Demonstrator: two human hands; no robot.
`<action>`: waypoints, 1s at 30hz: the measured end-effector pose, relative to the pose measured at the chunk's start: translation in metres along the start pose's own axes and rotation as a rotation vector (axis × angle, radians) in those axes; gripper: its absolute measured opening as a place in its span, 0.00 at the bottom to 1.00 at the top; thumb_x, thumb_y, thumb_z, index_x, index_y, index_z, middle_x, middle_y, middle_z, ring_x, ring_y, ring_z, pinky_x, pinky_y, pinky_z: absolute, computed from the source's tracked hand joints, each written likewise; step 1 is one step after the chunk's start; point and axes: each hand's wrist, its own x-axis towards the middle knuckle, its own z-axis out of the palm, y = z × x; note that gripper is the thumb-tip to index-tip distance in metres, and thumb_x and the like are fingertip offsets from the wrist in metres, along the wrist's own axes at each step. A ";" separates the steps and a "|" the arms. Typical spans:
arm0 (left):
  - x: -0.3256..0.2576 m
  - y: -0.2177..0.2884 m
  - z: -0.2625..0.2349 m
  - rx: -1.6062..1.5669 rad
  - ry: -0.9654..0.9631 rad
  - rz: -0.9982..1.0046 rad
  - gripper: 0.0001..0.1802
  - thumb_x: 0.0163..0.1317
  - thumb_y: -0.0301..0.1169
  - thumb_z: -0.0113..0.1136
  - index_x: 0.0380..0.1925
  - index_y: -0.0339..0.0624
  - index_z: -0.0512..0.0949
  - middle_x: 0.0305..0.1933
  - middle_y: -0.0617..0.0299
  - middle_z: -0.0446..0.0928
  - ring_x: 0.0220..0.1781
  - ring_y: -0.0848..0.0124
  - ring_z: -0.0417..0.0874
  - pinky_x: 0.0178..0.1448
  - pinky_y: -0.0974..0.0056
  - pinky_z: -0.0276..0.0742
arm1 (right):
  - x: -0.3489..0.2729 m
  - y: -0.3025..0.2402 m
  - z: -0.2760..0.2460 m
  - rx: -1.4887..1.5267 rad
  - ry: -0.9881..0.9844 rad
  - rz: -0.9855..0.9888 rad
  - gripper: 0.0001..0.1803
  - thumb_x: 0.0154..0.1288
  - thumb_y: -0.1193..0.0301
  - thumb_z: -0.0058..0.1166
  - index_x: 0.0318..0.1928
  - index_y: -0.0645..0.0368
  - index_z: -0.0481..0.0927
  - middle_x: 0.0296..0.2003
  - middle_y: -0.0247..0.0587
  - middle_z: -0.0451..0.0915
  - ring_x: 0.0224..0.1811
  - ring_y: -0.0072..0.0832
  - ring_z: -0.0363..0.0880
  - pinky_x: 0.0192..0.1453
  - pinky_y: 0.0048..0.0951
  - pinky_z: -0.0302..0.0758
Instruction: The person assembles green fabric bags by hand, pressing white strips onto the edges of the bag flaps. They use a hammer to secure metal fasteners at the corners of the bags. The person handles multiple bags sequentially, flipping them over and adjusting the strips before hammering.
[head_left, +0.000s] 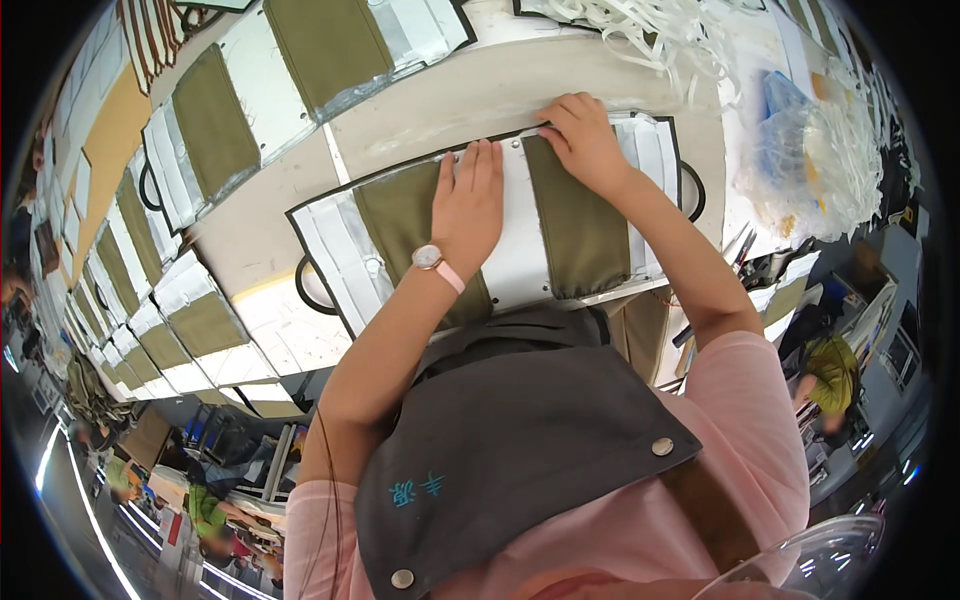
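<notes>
A flat sewn bag panel (pixel 522 255) lies in front of me on the work table, close against my apron. It is white with two olive-green bands (pixel 580 225), dark edging and a black loop (pixel 310 288) at its left end and another at its right. My left hand (pixel 470 205) lies flat on the panel, its fingers stretched toward the far edge. At that edge, farther right, my right hand (pixel 588 145) has its thumb and fingers bent in a pinch around the dark edging. The underside of the panel is hidden.
Similar panels (pixel 215 125) lie at the far left and in overlapping rows (pixel 205 315) along the left. White strips (pixel 665 40) heap at the back right, near a clear plastic bag (pixel 810 160). Tools (pixel 770 265) lie right. Other people (pixel 830 375) are beyond the table.
</notes>
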 end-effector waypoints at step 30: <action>0.019 0.014 0.027 -0.130 0.210 -0.047 0.30 0.57 0.28 0.62 0.63 0.44 0.73 0.56 0.58 0.69 0.61 0.61 0.70 0.66 0.52 0.65 | 0.025 -0.001 0.003 0.119 -0.203 -0.018 0.05 0.56 0.78 0.58 0.34 0.59 0.77 0.35 0.40 0.79 0.43 0.41 0.76 0.51 0.39 0.71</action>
